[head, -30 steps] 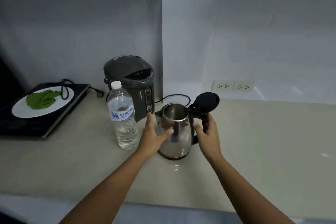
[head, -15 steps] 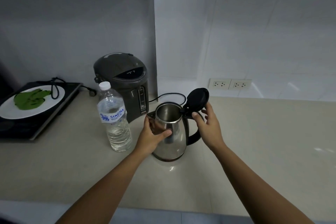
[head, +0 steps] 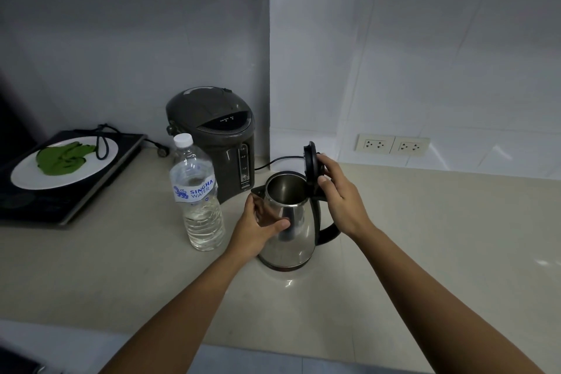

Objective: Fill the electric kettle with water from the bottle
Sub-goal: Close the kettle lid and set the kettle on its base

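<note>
hob [head: 45, 203] cut off left, thermo-pot [head: 218, 136] labels unreadable

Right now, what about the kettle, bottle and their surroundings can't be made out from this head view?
- Kettle floor: dark interior, so any water is untellable.
- Kettle's left side: covered by the left hand.
- Handle top and lid hinge: behind the right hand.
- Black cord's end: passes behind the lid; which appliance it serves is unclear.
- Dispenser's gauge print: too small.
- Cooktop: cut off by the left edge.
</note>
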`<control>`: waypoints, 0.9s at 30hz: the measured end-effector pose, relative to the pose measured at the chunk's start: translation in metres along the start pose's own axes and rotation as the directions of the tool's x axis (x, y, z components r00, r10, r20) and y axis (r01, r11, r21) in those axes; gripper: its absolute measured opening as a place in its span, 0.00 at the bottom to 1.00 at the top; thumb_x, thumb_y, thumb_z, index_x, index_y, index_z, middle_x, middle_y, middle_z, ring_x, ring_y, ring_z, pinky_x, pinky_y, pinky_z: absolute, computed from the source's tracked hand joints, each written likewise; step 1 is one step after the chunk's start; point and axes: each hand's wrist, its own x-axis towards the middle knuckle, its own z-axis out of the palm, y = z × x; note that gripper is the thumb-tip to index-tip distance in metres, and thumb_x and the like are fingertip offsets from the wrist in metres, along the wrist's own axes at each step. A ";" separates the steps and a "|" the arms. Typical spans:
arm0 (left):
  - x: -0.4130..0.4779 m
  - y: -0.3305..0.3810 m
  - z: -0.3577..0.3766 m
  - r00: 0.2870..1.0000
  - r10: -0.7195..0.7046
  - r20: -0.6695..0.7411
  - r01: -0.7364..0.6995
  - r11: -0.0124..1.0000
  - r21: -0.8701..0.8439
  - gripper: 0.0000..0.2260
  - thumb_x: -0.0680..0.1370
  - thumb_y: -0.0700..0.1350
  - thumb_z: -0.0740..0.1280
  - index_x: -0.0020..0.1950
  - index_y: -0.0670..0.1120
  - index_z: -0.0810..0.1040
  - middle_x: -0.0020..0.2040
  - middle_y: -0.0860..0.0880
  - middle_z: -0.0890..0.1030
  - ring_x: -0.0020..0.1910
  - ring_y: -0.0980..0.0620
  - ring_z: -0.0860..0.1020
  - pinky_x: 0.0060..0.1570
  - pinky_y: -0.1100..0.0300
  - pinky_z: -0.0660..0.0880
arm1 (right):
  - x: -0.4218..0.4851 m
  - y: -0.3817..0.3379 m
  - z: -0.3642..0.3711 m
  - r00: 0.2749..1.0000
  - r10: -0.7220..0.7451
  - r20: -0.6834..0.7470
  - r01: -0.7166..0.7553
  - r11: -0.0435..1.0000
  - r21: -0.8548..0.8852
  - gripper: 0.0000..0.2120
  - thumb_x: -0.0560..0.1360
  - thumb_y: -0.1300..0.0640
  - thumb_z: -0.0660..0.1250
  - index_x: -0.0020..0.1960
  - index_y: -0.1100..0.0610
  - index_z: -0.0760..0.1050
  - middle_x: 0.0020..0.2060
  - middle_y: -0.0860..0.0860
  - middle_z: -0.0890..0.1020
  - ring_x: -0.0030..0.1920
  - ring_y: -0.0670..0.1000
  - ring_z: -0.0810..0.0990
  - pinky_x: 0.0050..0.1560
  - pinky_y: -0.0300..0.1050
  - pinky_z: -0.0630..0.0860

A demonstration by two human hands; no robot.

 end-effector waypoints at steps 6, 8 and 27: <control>-0.001 0.000 -0.001 1.000 0.005 0.004 -0.005 1.000 0.000 0.30 0.63 0.54 0.79 0.60 0.54 0.69 0.55 0.56 0.81 0.56 0.60 0.78 0.55 0.62 0.74 | 0.013 -0.007 0.005 0.997 0.022 -0.079 -0.023 1.000 -0.016 0.15 0.82 0.44 0.54 0.64 0.42 0.75 0.52 0.40 0.82 0.53 0.44 0.81 0.54 0.56 0.79; -0.002 0.001 -0.001 1.000 0.009 0.009 -0.009 1.000 -0.003 0.29 0.64 0.53 0.80 0.59 0.53 0.69 0.55 0.57 0.80 0.56 0.61 0.78 0.53 0.64 0.73 | 0.017 -0.009 0.008 0.994 0.023 -0.105 -0.024 1.000 -0.010 0.13 0.82 0.47 0.58 0.61 0.45 0.78 0.47 0.41 0.83 0.49 0.44 0.82 0.51 0.56 0.80; 0.003 -0.009 -0.008 1.000 0.004 0.026 -0.005 1.000 0.015 0.36 0.60 0.59 0.79 0.63 0.68 0.65 0.54 0.70 0.77 0.56 0.74 0.73 0.51 0.73 0.70 | 0.028 -0.025 0.036 0.990 -0.132 0.037 0.132 0.833 -0.537 0.14 0.77 0.55 0.65 0.61 0.54 0.81 0.59 0.52 0.84 0.51 0.59 0.84 0.51 0.53 0.78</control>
